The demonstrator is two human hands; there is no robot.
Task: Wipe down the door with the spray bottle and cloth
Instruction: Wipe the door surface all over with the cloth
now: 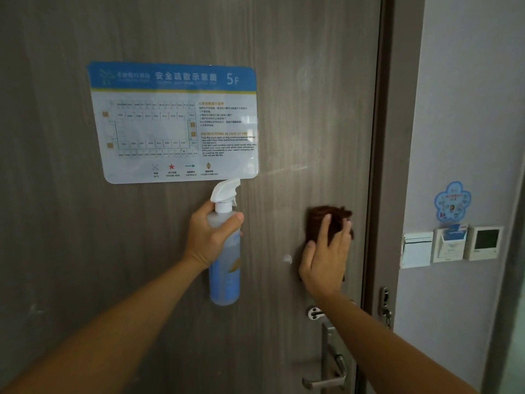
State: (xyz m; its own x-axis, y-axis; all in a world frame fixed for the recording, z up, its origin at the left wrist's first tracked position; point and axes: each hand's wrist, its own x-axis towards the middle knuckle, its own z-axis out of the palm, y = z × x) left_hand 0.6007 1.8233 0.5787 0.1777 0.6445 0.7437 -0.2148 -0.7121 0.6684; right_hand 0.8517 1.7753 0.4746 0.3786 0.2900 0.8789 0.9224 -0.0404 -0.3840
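The grey wood-grain door [312,95] fills most of the view. My left hand [208,237] grips a clear spray bottle [225,268] with a white trigger head and blue label, held upright with its nozzle near the door. A faint mist streak shows right of the nozzle. My right hand [326,263] lies flat on a dark brown cloth [331,218], pressing it against the door above the handle. Most of the cloth is hidden under my palm.
A blue and white evacuation plan [176,123] is stuck on the door above the bottle. A metal lever handle [329,376] and latch plate sit lower right. On the right wall are a card holder [449,243], a thermostat [484,241] and a blue sticker [453,200].
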